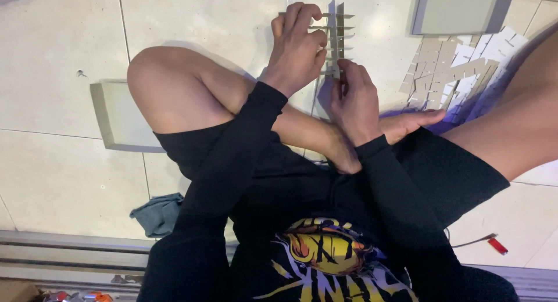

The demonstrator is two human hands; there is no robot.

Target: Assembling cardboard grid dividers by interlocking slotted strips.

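Where both hands grip, the cardboard lattice (336, 38) looks comb-toothed.

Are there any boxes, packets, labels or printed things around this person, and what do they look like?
Flat grey box: on the floor tiles, top right, rectangular.
Second flat grey box: floor at left, beside the knee, rectangular.
Colourful packets: bottom left corner, red and orange, too small to tell more.
Shirt print: on the black top, yellow and orange graphic.
No signs or screens.
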